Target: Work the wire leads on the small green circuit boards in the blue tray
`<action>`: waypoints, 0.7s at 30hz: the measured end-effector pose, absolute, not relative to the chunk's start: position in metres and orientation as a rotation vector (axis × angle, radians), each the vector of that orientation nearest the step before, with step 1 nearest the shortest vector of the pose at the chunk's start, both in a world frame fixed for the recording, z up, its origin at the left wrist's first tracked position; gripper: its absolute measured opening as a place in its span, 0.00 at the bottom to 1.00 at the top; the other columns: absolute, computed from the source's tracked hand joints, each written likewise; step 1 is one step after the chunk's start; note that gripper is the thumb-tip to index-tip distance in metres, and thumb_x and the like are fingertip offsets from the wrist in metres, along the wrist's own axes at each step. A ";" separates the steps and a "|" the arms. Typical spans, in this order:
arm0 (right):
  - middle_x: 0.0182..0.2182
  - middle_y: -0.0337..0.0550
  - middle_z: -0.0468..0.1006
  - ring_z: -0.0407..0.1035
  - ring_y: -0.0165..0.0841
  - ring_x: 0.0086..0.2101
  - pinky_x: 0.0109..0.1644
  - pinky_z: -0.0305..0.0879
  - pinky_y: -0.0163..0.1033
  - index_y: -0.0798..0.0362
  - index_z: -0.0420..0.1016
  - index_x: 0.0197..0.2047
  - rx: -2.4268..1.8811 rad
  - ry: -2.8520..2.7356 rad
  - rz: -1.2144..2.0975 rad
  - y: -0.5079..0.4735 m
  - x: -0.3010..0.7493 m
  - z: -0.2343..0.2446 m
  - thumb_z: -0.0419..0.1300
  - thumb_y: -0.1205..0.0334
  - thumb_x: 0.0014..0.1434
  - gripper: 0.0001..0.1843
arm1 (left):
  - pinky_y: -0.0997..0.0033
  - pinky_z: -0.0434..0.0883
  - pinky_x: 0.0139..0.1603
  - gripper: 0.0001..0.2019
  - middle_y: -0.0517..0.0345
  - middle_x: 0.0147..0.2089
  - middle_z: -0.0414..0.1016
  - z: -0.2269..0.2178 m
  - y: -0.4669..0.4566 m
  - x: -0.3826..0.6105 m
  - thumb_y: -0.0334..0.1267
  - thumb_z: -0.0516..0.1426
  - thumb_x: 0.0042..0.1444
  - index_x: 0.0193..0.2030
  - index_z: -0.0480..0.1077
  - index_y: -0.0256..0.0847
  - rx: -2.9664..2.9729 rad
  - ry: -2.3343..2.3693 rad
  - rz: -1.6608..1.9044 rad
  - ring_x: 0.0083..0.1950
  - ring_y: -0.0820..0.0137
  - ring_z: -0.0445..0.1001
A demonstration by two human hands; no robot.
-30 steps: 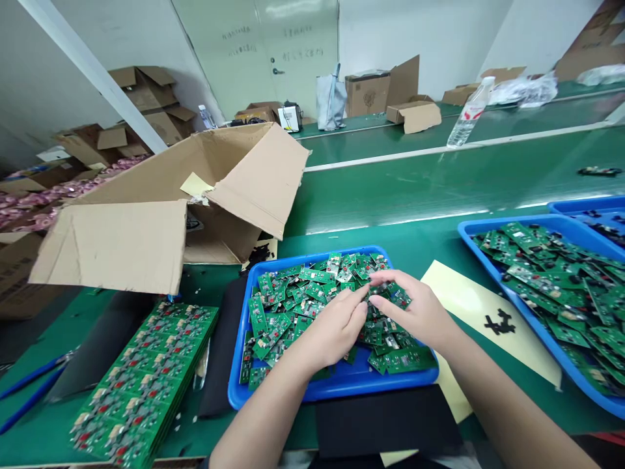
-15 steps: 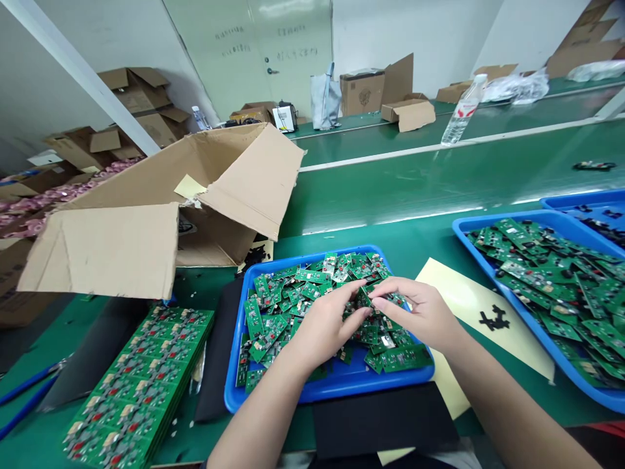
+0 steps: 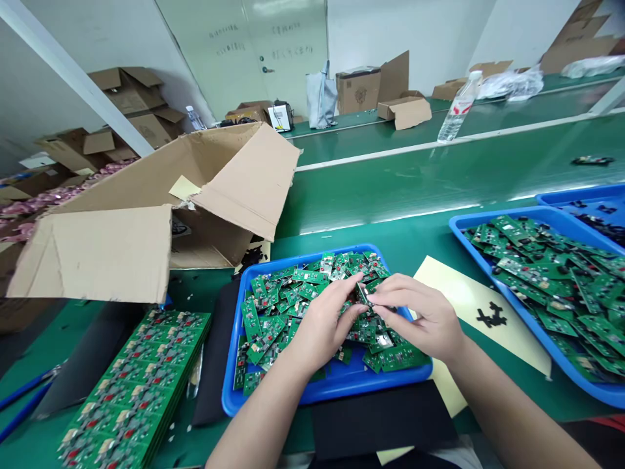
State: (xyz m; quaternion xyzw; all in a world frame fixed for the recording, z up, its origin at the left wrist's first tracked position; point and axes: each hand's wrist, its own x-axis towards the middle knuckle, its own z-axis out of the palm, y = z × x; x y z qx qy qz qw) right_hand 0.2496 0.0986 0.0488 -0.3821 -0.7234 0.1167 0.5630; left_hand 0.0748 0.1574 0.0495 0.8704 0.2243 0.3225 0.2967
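Observation:
A blue tray (image 3: 273,397) in front of me is heaped with several small green circuit boards (image 3: 278,306). Both hands meet over its right half. My left hand (image 3: 325,326) and my right hand (image 3: 424,316) pinch the same small circuit board (image 3: 364,294) between their fingertips, just above the heap. Both sets of fingers are curled and closed on it.
A stack of uncut green board panels (image 3: 131,384) lies at the left. An open cardboard box (image 3: 161,202) lies on its side behind it. A second blue tray (image 3: 493,260) of boards sits at the right, a yellow sheet (image 3: 469,293) between the trays. Black mats (image 3: 381,417) lie near me.
Both hands have shifted slightly left and nearer together over the tray, and the small board between the fingertips now stands more upright. The view has drifted a little.

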 end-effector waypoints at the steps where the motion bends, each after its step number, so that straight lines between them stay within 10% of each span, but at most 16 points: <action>1: 0.31 0.45 0.75 0.71 0.35 0.33 0.35 0.71 0.42 0.51 0.73 0.46 -0.885 -1.729 0.218 0.099 0.250 0.049 0.58 0.76 0.57 0.16 | 0.61 0.74 0.49 0.20 0.49 0.50 0.73 0.049 0.157 0.075 0.38 0.49 0.64 0.62 0.56 0.44 2.324 0.589 0.875 0.50 0.64 0.73; 10: 0.35 0.46 0.75 0.70 0.37 0.37 0.40 0.71 0.46 0.49 0.65 0.56 -0.973 -1.907 -0.010 0.100 0.255 0.042 0.57 0.76 0.57 0.25 | 0.64 0.74 0.50 0.19 0.49 0.49 0.74 0.051 0.160 0.077 0.34 0.52 0.62 0.60 0.58 0.43 2.387 0.615 1.089 0.50 0.66 0.73; 14: 0.45 0.50 0.72 0.70 0.39 0.43 0.47 0.70 0.48 0.49 0.54 0.62 -0.949 -1.744 0.457 0.093 0.251 0.042 0.60 0.60 0.58 0.31 | 0.61 0.73 0.52 0.20 0.48 0.51 0.74 0.053 0.160 0.074 0.33 0.53 0.61 0.60 0.59 0.43 2.436 0.653 1.190 0.53 0.65 0.73; 21: 0.27 0.42 0.75 0.72 0.33 0.30 0.36 0.71 0.40 0.54 0.64 0.51 -0.834 -1.214 1.247 0.094 0.244 0.048 0.54 0.44 0.61 0.24 | 0.61 0.74 0.50 0.19 0.45 0.51 0.73 0.053 0.160 0.074 0.28 0.53 0.60 0.58 0.61 0.39 2.610 0.504 1.285 0.54 0.64 0.72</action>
